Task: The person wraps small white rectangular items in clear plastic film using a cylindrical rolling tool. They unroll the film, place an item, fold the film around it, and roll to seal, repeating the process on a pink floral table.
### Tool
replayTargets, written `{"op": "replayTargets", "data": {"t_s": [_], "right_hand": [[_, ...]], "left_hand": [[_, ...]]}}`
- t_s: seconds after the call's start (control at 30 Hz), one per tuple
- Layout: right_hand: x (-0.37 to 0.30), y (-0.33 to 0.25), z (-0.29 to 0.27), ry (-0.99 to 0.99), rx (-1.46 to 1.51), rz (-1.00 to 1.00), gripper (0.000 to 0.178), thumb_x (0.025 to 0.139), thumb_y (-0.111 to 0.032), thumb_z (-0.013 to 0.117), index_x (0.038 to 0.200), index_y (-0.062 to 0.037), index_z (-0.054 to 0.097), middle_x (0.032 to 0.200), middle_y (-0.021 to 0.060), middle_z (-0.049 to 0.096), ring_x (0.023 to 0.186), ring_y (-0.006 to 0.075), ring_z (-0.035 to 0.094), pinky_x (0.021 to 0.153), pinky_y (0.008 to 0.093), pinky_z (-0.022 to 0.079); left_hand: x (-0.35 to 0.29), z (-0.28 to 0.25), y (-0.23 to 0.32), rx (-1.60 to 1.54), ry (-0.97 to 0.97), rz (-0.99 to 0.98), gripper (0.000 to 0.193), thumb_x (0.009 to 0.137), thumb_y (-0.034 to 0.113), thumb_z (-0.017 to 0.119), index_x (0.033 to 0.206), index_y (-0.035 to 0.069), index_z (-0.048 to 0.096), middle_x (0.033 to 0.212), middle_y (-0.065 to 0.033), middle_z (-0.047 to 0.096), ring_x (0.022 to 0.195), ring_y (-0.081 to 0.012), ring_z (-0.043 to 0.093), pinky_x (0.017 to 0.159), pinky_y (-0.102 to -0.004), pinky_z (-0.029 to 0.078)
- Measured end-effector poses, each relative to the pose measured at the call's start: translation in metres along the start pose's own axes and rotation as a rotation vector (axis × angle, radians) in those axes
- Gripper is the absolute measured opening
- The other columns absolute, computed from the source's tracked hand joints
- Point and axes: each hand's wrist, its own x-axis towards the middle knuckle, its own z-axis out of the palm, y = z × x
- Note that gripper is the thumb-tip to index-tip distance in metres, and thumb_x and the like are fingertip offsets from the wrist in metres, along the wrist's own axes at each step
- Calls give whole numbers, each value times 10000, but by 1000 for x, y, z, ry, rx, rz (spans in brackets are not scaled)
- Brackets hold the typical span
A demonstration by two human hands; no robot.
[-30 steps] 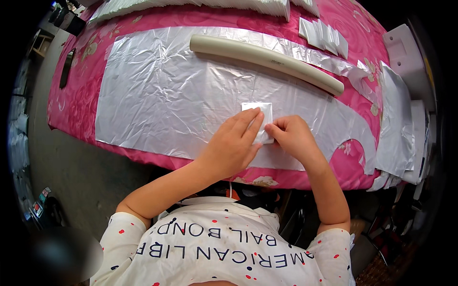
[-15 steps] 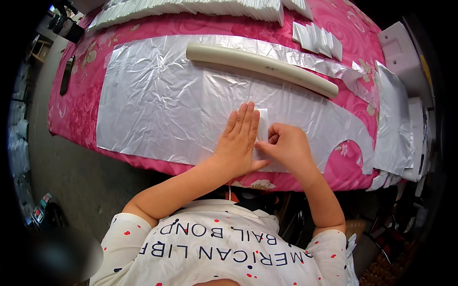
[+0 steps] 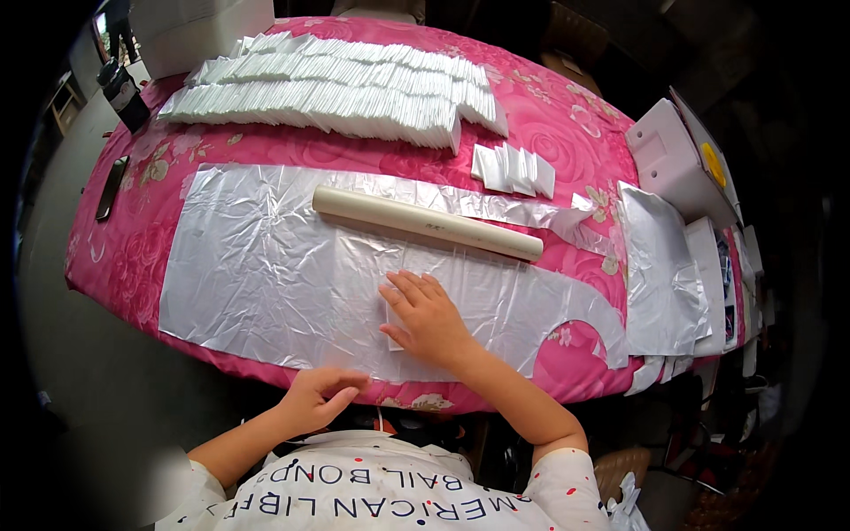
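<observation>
My right hand (image 3: 425,320) lies with fingers spread over a small folded white packet (image 3: 394,344), and only the packet's left edge shows beside the palm. Under them stretches a large, creased, translucent white plastic sheet (image 3: 239,265) with a curved cut-out at its right end. My left hand (image 3: 320,400) hovers by the table's front edge, holding nothing, its thumb apart from loosely bent, slightly blurred fingers. Beyond the right hand, a long cream-coloured tube (image 3: 425,221) rests across the sheet.
Several rows of folded white packets (image 3: 319,97) stand at the back of the pink flowered tablecloth (image 3: 124,265). A few more packets (image 3: 513,170) lie right of them. At right are a plastic sheet stack (image 3: 660,274) and a white box (image 3: 664,159). A phone (image 3: 112,188) lies far left.
My left hand has lifted off the packet and moved back towards the front edge. My right hand has gone from pinching at the packet's side to lying flat over it. The view has tilted up.
</observation>
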Motion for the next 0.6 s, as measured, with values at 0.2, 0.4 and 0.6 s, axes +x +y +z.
{"op": "replayTargets", "data": {"t_s": [0.2, 0.4, 0.6], "right_hand": [[3, -52, 55, -124, 118, 71, 696, 864, -432, 528, 1370, -6, 315, 1454, 246, 191, 1357, 391, 162, 1087, 498, 147], [-16, -126, 78, -311, 391, -163, 641, 871, -380, 516, 1360, -12, 325, 1458, 236, 181, 1376, 382, 105, 1098, 498, 102], [-14, -77, 48, -244, 283, -359, 139, 757, -130, 645, 830, -54, 555, 1243, 132, 465, 1304, 352, 277, 1068, 517, 219]], "left_hand": [[-68, -10, -31, -284, 153, -581, 239, 891, 119, 572, 1068, -37, 612, 1029, -112, 644, 926, -164, 627, 792, -256, 500], [-75, -15, -41, -338, 336, -499, 200, 893, 145, 578, 925, -39, 648, 869, -100, 662, 784, -141, 622, 699, -254, 495], [-45, -22, 19, 374, 138, -352, 225, 754, 97, 694, 944, -17, 656, 784, -118, 664, 700, -113, 628, 613, -239, 495]]}}
